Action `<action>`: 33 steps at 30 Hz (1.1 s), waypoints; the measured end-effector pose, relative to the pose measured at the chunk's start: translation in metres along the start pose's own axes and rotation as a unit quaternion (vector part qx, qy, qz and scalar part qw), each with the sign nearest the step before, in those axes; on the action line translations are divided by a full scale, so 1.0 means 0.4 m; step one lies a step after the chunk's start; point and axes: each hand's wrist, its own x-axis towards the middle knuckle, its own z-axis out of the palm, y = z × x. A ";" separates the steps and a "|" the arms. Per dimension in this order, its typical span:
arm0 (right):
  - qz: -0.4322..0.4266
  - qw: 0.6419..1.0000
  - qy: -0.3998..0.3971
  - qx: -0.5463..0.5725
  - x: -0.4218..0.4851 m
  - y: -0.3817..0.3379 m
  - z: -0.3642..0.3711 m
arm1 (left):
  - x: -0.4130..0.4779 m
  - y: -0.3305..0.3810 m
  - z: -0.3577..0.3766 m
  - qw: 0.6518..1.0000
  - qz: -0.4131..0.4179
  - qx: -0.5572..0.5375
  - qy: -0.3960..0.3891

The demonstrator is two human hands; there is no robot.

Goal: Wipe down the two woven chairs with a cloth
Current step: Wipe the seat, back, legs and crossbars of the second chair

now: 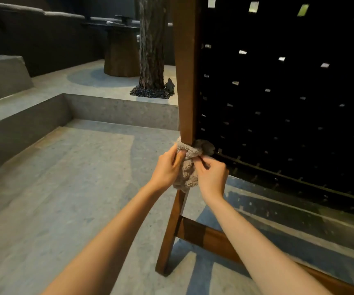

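Observation:
A woven chair fills the right side, seen from behind: dark woven back in a brown wooden frame. A grey cloth is bunched around the frame's left post, where the post meets the bottom edge of the weave. My left hand grips the cloth from the left. My right hand holds it from the right, fingers pinched into the fabric. Below the hands the wooden leg and a cross rail run down to the floor. Only one chair is in view.
Grey stone floor lies to the left, with steps rising at the far left. A tree trunk stands in a bed of dark pebbles behind the chair. A round side table and a low dark sofa sit further back.

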 end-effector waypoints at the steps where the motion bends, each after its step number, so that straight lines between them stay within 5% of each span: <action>1: 0.005 1.000 0.000 0.006 0.002 0.001 -0.001 | -0.003 -0.002 0.005 1.000 -0.009 -0.004 0.005; 5: 0.031 0.999 -0.013 0.004 -0.024 0.023 -0.015 | -0.031 -0.014 0.021 0.998 -0.052 -0.004 0.024; 13: 0.226 0.962 0.089 0.123 -0.084 0.095 0.045 | -0.069 -0.056 0.060 0.988 -0.143 -0.015 0.061; 21: 0.192 0.968 -0.004 0.162 -0.024 0.134 0.117 | -0.029 -0.100 0.079 0.985 -0.142 -0.090 -0.033; 33: 0.146 0.984 -0.091 0.041 -0.088 0.267 0.104 | -0.085 -0.220 0.123 0.979 -0.144 -0.109 -0.097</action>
